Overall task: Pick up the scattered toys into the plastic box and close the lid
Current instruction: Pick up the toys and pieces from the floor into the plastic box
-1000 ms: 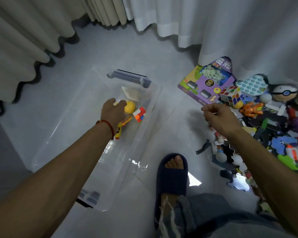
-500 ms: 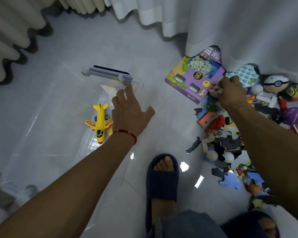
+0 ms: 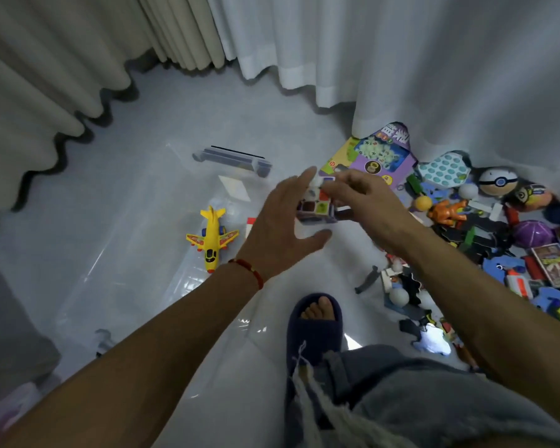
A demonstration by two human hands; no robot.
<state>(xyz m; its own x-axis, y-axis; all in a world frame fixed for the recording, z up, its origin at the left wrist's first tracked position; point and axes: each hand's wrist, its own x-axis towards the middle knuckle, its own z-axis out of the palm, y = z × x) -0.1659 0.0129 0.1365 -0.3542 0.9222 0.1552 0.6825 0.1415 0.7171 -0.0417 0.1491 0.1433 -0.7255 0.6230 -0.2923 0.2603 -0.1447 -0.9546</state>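
Holding a puzzle cube [image 3: 316, 205] above the right rim of the clear plastic box [image 3: 117, 253], the right hand [image 3: 366, 205] has its fingers curled over the cube's top and far side. The left hand [image 3: 285, 227] is spread just beside it, fingers straight and thumb out below the cube; whether it touches the cube I cannot tell. A red string bracelet [image 3: 249, 270] circles that wrist. Inside the box, to the left of the hands, a yellow toy airplane [image 3: 212, 236] lies on the bottom, with a grey latch handle [image 3: 233, 161] at the far end. To the right, the scattered toys remain piled on the floor against the white curtain [image 3: 434, 59]: a purple toy package [image 3: 379, 153], an orange figure [image 3: 446, 210], and a red-and-white ball [image 3: 498, 182]. A foot in a dark blue slipper [image 3: 314, 328] stands near.
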